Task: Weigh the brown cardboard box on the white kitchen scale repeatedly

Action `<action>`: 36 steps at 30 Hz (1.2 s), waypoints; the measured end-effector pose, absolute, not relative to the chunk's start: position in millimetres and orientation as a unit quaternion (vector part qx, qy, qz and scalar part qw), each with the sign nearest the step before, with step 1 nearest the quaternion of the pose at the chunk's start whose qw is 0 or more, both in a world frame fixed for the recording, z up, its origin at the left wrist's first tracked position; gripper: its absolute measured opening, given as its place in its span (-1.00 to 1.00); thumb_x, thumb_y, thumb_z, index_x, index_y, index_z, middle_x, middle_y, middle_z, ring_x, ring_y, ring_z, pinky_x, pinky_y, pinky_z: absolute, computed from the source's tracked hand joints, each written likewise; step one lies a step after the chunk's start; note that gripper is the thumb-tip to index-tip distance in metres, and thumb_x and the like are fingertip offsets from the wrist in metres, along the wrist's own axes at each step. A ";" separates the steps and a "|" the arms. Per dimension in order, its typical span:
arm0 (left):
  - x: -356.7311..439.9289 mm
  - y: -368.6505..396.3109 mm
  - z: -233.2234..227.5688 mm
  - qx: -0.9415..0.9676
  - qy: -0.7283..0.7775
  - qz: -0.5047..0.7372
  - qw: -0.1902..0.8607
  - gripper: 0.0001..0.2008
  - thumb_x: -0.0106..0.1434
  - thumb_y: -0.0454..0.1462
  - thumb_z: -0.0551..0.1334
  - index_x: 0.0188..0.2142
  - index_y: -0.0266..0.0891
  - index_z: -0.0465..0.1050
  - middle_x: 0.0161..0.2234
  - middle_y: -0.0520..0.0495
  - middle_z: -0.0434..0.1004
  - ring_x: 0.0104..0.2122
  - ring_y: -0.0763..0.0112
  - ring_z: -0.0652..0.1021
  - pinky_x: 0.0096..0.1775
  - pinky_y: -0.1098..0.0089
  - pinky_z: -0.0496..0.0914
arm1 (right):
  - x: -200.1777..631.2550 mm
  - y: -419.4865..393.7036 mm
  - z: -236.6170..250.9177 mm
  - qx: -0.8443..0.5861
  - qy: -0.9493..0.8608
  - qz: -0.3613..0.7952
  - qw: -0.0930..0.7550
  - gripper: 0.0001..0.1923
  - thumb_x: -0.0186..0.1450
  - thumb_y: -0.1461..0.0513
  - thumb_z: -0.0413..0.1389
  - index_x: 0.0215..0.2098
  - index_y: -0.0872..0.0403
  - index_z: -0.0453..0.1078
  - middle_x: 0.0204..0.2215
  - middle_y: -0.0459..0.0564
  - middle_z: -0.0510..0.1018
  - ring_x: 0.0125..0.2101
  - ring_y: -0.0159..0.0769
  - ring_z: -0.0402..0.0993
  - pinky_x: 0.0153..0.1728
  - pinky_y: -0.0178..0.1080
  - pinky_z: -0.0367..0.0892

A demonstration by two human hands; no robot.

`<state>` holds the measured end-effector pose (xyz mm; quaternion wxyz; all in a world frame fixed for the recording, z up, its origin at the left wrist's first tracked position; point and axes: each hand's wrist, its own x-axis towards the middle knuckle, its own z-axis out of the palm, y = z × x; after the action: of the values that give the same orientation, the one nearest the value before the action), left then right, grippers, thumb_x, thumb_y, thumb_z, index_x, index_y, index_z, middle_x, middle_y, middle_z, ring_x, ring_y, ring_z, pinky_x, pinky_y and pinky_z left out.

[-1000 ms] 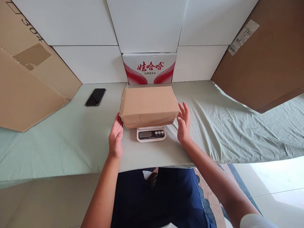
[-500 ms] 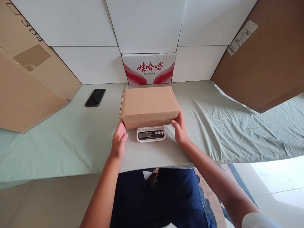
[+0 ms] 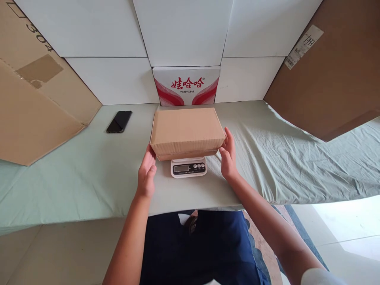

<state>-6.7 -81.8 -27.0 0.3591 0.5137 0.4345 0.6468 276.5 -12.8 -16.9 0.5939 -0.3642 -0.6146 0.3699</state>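
A closed brown cardboard box point(image 3: 187, 128) sits on a white kitchen scale point(image 3: 189, 174), covering its platform. The scale's dark display and several buttons show in front of the box. At the box's near left corner is my left hand point(image 3: 146, 170), fingers stretched out along its side and thumb apart; whether the fingertips still touch the cardboard I cannot tell. My right hand point(image 3: 228, 155) is beside the near right corner, open, with its fingers spread and partly behind the box edge. Neither hand grips the box.
A black phone point(image 3: 119, 122) lies to the left on the green cloth point(image 3: 74, 174). A red and white carton point(image 3: 187, 87) stands behind the box against white panels point(image 3: 113, 81). Large cardboard sheets stand at left point(image 3: 44, 111) and right point(image 3: 332, 79). The cloth wrinkles on the right.
My right hand has loosened from the box's corner, its fingers opening outward and upward. My left hand has shifted slightly left and up along the side. The box stays on the scale.
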 end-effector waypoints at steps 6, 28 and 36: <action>-7.0 -81.3 -27.3 0.523 0.423 0.646 0.361 -0.21 0.33 0.09 0.26 0.45 -0.15 0.22 0.50 -0.25 0.15 0.52 -0.07 0.11 0.49 -0.03 0.04 | 276.5 -12.7 -16.4 -0.359 -0.615 0.383 0.589 -0.24 0.39 -0.15 0.07 0.47 -0.26 -0.02 0.52 -0.03 0.15 0.47 0.10 0.17 0.42 0.31 0.22; -5.7 -75.4 -18.5 0.527 0.428 0.635 0.369 -0.27 0.34 0.11 0.24 0.37 -0.17 0.34 0.39 -0.32 0.38 0.42 -0.12 0.34 0.38 -0.05 0.28 | 261.2 -18.2 7.0 -0.361 -0.620 0.385 0.580 -0.20 0.34 -0.16 0.11 0.46 -0.19 0.05 0.48 -0.02 0.20 0.44 0.10 0.13 0.42 0.21 0.22; -17.8 37.8 3.3 0.498 0.438 0.671 0.332 -0.44 0.30 0.16 0.26 0.12 -0.11 0.45 0.17 -0.21 0.56 0.24 0.10 0.53 0.29 0.09 0.36 | 238.7 85.3 21.9 -0.321 -0.655 0.307 0.611 -0.11 0.34 -0.10 0.08 0.51 -0.19 -0.19 0.55 -0.06 -0.01 0.51 0.01 -0.04 0.52 0.16 0.01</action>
<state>-17.8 37.8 3.3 0.3324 0.4978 0.4381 0.6706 238.7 85.3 21.9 0.6111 -0.3213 -0.6551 0.3070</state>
